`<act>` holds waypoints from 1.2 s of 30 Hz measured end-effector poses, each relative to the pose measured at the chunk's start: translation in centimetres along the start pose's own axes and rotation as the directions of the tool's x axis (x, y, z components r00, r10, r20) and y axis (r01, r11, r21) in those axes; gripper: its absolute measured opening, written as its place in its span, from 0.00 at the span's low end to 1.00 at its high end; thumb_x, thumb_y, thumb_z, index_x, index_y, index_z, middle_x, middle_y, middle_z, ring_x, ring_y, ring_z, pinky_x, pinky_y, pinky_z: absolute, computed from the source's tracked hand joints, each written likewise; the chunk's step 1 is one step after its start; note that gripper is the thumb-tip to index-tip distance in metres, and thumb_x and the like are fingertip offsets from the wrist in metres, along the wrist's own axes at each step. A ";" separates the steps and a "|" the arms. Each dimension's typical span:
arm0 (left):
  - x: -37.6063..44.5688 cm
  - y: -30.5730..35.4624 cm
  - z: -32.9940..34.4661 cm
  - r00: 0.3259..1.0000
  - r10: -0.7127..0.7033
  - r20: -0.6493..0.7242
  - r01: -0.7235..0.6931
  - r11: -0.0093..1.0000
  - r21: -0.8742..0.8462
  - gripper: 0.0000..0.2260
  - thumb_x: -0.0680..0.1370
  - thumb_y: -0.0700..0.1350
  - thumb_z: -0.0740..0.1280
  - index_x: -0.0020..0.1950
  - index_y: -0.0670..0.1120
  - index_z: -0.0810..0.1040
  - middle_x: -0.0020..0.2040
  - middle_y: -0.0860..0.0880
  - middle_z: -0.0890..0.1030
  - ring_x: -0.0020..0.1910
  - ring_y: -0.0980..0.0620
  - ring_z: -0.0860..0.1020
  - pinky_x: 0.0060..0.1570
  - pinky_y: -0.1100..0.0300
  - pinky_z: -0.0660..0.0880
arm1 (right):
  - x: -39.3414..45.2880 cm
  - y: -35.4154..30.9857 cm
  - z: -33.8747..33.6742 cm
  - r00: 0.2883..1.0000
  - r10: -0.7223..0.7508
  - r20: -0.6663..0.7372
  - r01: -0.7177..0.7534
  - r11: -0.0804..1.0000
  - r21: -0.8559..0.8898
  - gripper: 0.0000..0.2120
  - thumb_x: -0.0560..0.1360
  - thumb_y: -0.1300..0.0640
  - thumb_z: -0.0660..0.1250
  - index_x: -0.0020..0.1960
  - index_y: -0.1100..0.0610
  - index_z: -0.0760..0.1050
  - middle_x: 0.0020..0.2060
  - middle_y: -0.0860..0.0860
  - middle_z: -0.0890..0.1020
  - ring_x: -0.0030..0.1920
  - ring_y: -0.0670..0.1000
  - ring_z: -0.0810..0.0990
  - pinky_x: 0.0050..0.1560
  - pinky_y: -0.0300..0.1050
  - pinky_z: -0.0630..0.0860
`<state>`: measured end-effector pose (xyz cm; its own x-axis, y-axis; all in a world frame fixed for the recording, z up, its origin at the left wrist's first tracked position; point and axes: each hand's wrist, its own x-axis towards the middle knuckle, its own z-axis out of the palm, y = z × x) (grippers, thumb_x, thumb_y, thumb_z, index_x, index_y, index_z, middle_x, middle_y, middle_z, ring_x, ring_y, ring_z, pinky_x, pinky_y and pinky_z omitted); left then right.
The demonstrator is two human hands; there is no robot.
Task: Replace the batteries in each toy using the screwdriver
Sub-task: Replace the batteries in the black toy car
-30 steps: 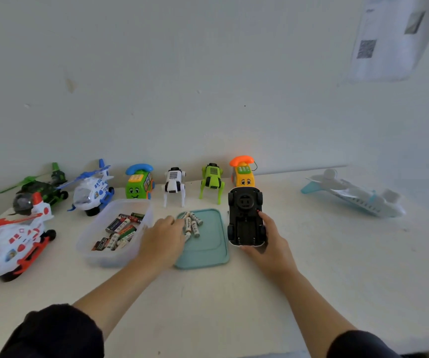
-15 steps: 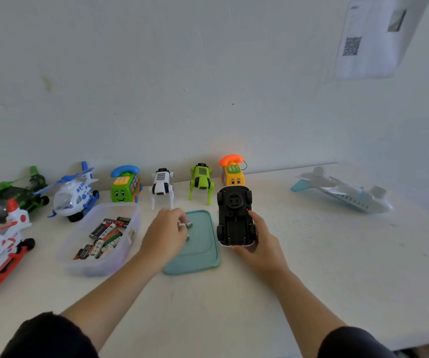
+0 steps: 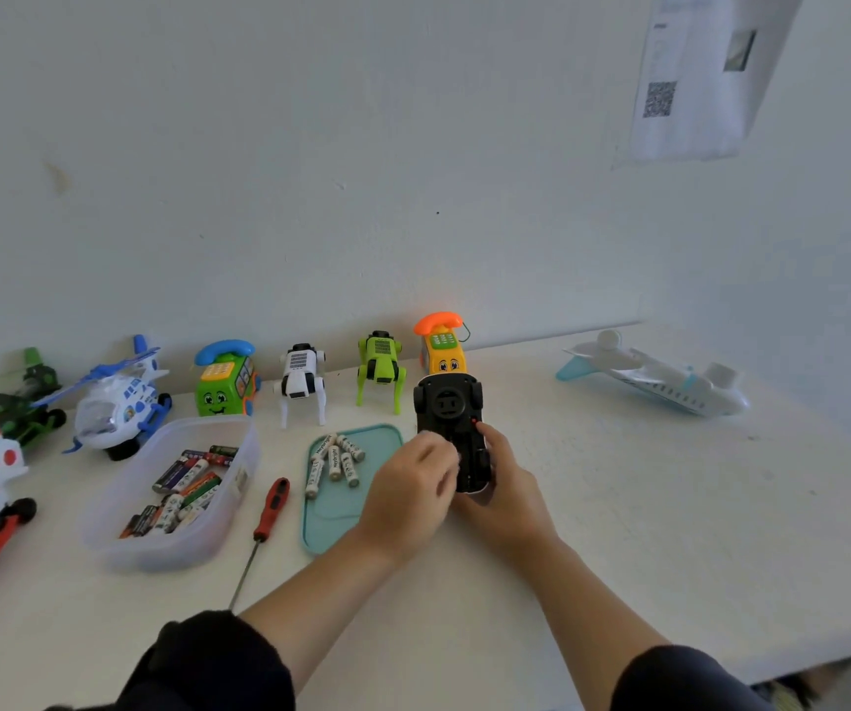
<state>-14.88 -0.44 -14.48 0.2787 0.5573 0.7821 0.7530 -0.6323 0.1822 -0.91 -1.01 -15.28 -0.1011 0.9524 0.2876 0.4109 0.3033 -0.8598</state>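
Observation:
A black toy car (image 3: 448, 407) lies upside down just right of the teal tray (image 3: 331, 515). My right hand (image 3: 508, 497) grips the car's near end from the right side. My left hand (image 3: 410, 487) has curled fingers pressed to the car's underside and seems to pinch a battery, which the fingers mostly hide. Several white batteries (image 3: 333, 461) lie on the tray's far half. A red-handled screwdriver (image 3: 269, 505) lies on the table left of the tray, touched by neither hand.
A clear plastic box (image 3: 239, 454) of mixed batteries stands at the left. Along the wall stand toy helicopters (image 3: 115, 402), a green phone toy (image 3: 223, 382), a white robot dog (image 3: 303, 379), a green robot dog (image 3: 381, 366) and an orange phone toy (image 3: 441, 346). A white toy plane (image 3: 659, 382) lies at the right.
My left hand left the batteries on the tray and moved right onto the car's underside. The screwdriver it had covered is now in sight. My right hand still holds the car.

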 end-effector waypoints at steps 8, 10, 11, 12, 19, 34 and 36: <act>-1.6 -0.4 0.6 0.993 0.073 -0.095 -0.054 0.980 0.190 0.07 0.73 0.49 0.66 0.38 0.51 0.81 0.42 0.58 0.82 0.48 0.53 0.73 0.43 0.55 0.59 | 0.0 0.5 0.2 1.000 -0.008 -0.006 0.008 0.999 -0.036 0.32 0.70 0.57 0.71 0.70 0.49 0.61 0.42 0.40 0.78 0.43 0.46 0.80 0.42 0.29 0.71; -1.6 -0.7 0.7 0.994 -0.061 -0.091 0.074 0.986 0.148 0.06 0.71 0.52 0.65 0.42 0.53 0.80 0.47 0.55 0.81 0.51 0.51 0.72 0.45 0.56 0.60 | -0.1 0.3 0.2 1.000 -0.006 -0.007 0.006 1.000 -0.020 0.33 0.69 0.58 0.72 0.69 0.49 0.62 0.41 0.37 0.77 0.40 0.39 0.79 0.40 0.25 0.70; -1.5 -0.7 0.5 0.987 -0.147 -0.072 0.156 0.978 0.141 0.09 0.70 0.55 0.65 0.46 0.54 0.79 0.50 0.53 0.80 0.53 0.50 0.72 0.48 0.55 0.61 | -0.1 0.3 0.2 1.000 -0.004 -0.010 0.004 1.000 -0.005 0.33 0.69 0.59 0.73 0.69 0.49 0.62 0.41 0.36 0.78 0.40 0.36 0.79 0.41 0.25 0.71; -1.4 -0.6 0.4 0.968 -0.249 -0.040 0.252 0.959 0.132 0.14 0.69 0.57 0.65 0.52 0.55 0.77 0.54 0.51 0.79 0.55 0.49 0.72 0.51 0.55 0.63 | -0.1 0.3 0.2 1.000 0.002 -0.013 -0.002 1.000 0.011 0.32 0.68 0.60 0.73 0.68 0.47 0.63 0.42 0.36 0.78 0.41 0.34 0.79 0.42 0.27 0.72; -0.3 0.2 -0.2 0.686 -0.687 0.238 0.682 0.722 0.117 0.34 0.71 0.55 0.71 0.74 0.55 0.59 0.63 0.54 0.73 0.66 0.50 0.65 0.61 0.52 0.59 | -0.3 0.4 0.1 1.000 0.016 0.016 -0.017 0.999 0.039 0.35 0.67 0.61 0.73 0.68 0.45 0.62 0.47 0.39 0.80 0.43 0.35 0.80 0.43 0.27 0.73; -1.1 -1.6 -3.1 0.710 -0.703 0.050 0.680 0.702 0.210 0.12 0.79 0.51 0.60 0.59 0.53 0.78 0.57 0.51 0.76 0.62 0.50 0.69 0.55 0.52 0.60 | -0.3 0.1 0.6 0.998 -0.060 0.024 0.063 0.990 -0.124 0.30 0.73 0.56 0.69 0.71 0.49 0.60 0.53 0.45 0.81 0.51 0.47 0.80 0.45 0.27 0.68; -1.1 -1.8 -3.4 0.673 -0.739 0.020 0.700 0.646 0.305 0.13 0.79 0.46 0.58 0.61 0.51 0.76 0.60 0.50 0.75 0.62 0.49 0.69 0.55 0.52 0.61 | -0.5 -0.2 0.5 0.998 -0.063 0.025 0.065 0.989 -0.131 0.30 0.73 0.56 0.69 0.70 0.49 0.61 0.52 0.43 0.81 0.50 0.46 0.79 0.43 0.21 0.66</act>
<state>-18.53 -1.75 -13.66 -0.3572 0.8531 0.3802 0.8633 0.1462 0.4830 -1.34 -1.51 -15.49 -0.1492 0.9320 0.3304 0.5182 0.3582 -0.7766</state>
